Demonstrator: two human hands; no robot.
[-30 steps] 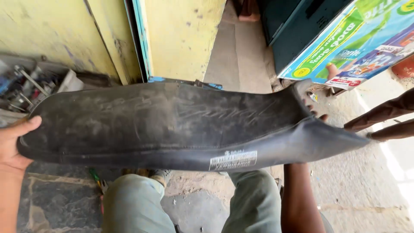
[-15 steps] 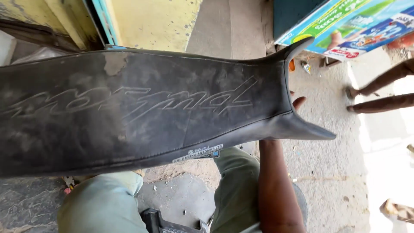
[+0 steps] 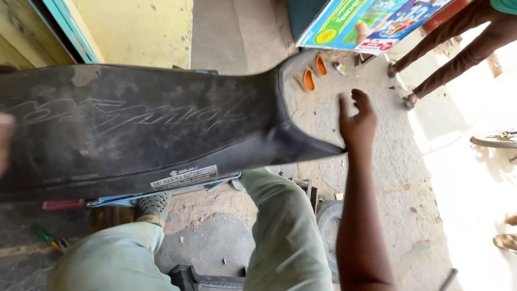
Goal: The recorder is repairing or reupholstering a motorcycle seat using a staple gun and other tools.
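Observation:
A long black motorcycle seat [image 3: 140,129], dusty, with faint script on its cover and a white label on its side, lies across my knees in green trousers [image 3: 280,226]. Its narrow tail points right. My right hand [image 3: 358,121] hovers just off that tail, over the concrete floor, with its fingers spread and nothing in it. Only a blurred sliver of my left hand [image 3: 4,143] shows at the frame's left edge, against the seat's wide end. Its grip is hidden.
A yellow door [image 3: 134,32] with a blue frame stands behind the seat. A colourful cardboard box [image 3: 366,21] and two orange pieces [image 3: 312,73] lie at the back. Another person's legs [image 3: 447,48] are at the top right, a wheel [image 3: 495,139] at the right. A red-handled tool [image 3: 64,203] is under the seat.
The seat has slid left and fills more of the view. My right hand has come off its tail and opened. My left hand has gone almost out of view.

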